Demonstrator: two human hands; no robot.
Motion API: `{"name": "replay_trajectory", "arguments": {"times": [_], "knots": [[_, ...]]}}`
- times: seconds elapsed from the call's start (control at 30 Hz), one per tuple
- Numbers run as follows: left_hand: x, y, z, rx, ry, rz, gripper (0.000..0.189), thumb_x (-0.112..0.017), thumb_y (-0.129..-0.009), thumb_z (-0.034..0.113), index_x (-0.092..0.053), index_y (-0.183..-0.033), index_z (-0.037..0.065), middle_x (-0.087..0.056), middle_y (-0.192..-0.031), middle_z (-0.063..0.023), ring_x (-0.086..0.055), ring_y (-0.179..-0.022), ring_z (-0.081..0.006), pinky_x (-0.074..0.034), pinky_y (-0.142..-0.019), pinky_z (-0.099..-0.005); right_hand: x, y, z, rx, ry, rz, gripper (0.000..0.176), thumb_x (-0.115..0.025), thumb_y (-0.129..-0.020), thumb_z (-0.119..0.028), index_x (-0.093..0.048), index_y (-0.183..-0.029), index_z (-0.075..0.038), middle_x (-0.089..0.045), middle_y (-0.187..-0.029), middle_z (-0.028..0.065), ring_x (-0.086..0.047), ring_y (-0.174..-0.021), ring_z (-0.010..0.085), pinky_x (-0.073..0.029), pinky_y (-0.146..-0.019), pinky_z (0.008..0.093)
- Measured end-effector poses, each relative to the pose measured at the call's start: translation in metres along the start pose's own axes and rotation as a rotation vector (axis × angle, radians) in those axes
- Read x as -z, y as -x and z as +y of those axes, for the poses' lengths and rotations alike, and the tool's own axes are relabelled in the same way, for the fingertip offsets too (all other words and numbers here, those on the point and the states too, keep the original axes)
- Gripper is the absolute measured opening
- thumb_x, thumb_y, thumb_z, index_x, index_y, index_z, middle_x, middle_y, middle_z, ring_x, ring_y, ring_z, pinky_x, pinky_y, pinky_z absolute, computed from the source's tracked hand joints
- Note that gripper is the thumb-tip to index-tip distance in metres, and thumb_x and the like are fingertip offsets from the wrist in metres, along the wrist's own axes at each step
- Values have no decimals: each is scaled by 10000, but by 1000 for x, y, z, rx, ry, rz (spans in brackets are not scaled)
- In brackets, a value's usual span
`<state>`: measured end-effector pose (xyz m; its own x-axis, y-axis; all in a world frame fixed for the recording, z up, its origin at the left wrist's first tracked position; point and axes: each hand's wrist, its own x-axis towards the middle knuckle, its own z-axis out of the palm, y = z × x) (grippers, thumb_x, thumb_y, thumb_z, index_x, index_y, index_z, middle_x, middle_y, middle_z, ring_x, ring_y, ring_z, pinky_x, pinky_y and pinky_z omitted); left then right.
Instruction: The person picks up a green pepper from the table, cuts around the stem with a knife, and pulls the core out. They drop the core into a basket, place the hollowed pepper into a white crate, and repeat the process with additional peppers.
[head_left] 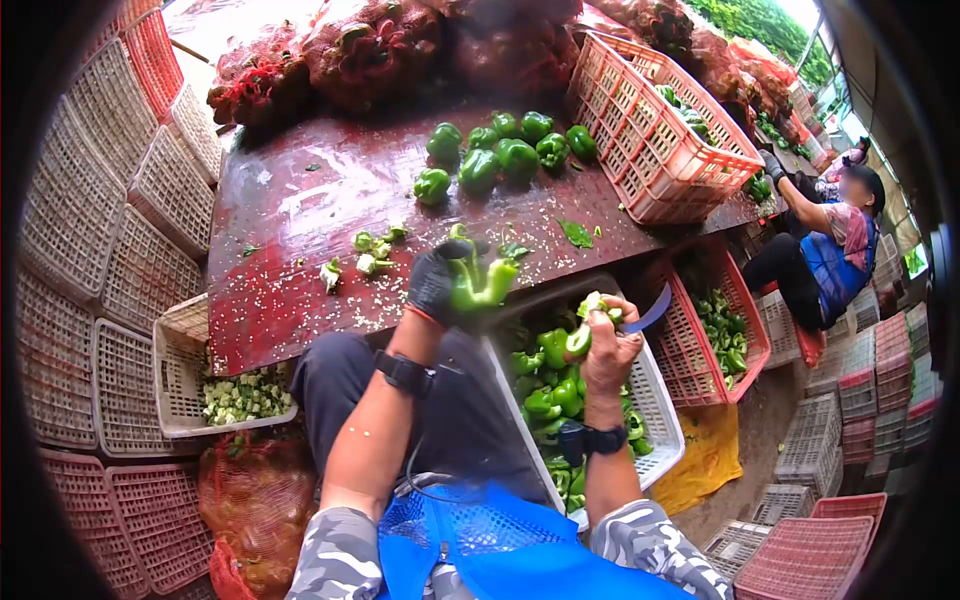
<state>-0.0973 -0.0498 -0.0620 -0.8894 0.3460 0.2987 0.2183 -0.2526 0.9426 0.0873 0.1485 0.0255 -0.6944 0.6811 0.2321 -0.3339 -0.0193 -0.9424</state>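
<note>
My left hand (432, 283), in a dark glove, grips a cut-open green bell pepper (483, 284) above the table's near edge. In my right hand (611, 352), which is bare, is a knife with a curved bluish blade (652, 312) pointing right. The same fingers pinch a pale green pepper core (592, 305), with a green pepper piece (578, 341) just below it. Under this hand stands a white crate (655, 405) of cut green peppers (565, 395). The knife's handle is hidden in my palm.
Whole green peppers (517, 158) and several cores (372, 250) lie on the seed-strewn red table (290, 220). An orange crate (650, 130) stands on it, before red net bags (370, 55). A crate of scraps (180, 370) is at left, a red crate (755, 340) at right, near a co-worker (840, 235).
</note>
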Motion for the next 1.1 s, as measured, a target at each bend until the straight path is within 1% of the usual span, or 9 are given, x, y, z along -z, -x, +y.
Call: {"name": "replay_trajectory", "arguments": {"times": [0.2,0.3,0.37,0.4,0.5,0.53,0.6,0.8,1.1], "knots": [[-8,1,40,586,715,-236,547,-571,-871,215,-541,-1302,-120,-683,-1081,-199,-682,-974,-303,-542,-938,-445,49,0,-38,-21,893,-335,276,-770,-851,-218,-719,-1014,-2,-671,-821,74,-639,-661,143,-525,-615,294],[-18,3,31,375,200,-448,553,-580,-835,182,-551,-1296,-122,-688,-1048,-190,-686,-926,-304,-558,-877,-416,62,-7,-21,382,1184,-406,387,-809,-824,-306,-729,-1052,-4,-680,-1012,164,-679,-767,255,-546,-675,381],[-27,9,12,448,147,-365,103,-670,-803,53,-735,-882,72,-739,-847,-95,-707,-713,-209,-547,-667,-320,28,-9,-48,257,886,-404,432,-842,-794,-193,-700,-1154,0,-653,-1085,147,-607,-623,146,-524,-629,302],[-32,11,20,454,150,-381,103,-670,-803,53,-735,-882,72,-739,-847,-95,-707,-713,-209,-547,-667,-320,16,-12,-50,276,734,-451,505,-838,-796,-165,-663,-1243,-10,-623,-1179,137,-549,-563,90,-513,-621,264],[-42,17,82,-343,-578,-539,119,-637,-848,148,-745,-873,104,-664,-678,-103,-656,-632,-278,-501,-600,-376,-20,-27,-68,285,603,-729,568,-822,-798,-180,-619,-1305,-20,-618,-1220,153,-653,-871,192,-551,-706,298],[-38,14,87,-191,-712,-723,356,-647,-794,53,-701,-1146,65,-696,-857,-146,-682,-804,-307,-532,-712,-383,-22,-34,-57,335,646,-814,532,-811,-802,-173,-630,-1280,-24,-628,-1193,162,-647,-951,239,-554,-747,325],[-44,19,91,-173,-667,-693,299,-654,-799,61,-708,-1093,73,-695,-840,-145,-677,-789,-318,-528,-697,-391,-29,-40,-44,392,657,-989,421,-786,-798,-131,-663,-1191,-43,-654,-1078,166,-653,-983,322,-546,-830,386],[-58,24,94,-365,-903,-594,54,-710,-719,155,-715,-709,102,-649,-667,-138,-638,-650,-350,-491,-614,-428,-28,-28,-30,329,579,-864,315,-769,-764,-65,-701,-1071,-49,-653,-948,128,-664,-821,289,-544,-737,376],[-79,35,50,-319,-914,-441,171,-637,-836,198,-729,-762,74,-684,-699,-144,-666,-644,-321,-507,-596,-413,-13,-13,4,392,472,-484,238,-760,-751,1,-721,-981,-47,-699,-898,105,-685,-792,234,-547,-696,342]]}}
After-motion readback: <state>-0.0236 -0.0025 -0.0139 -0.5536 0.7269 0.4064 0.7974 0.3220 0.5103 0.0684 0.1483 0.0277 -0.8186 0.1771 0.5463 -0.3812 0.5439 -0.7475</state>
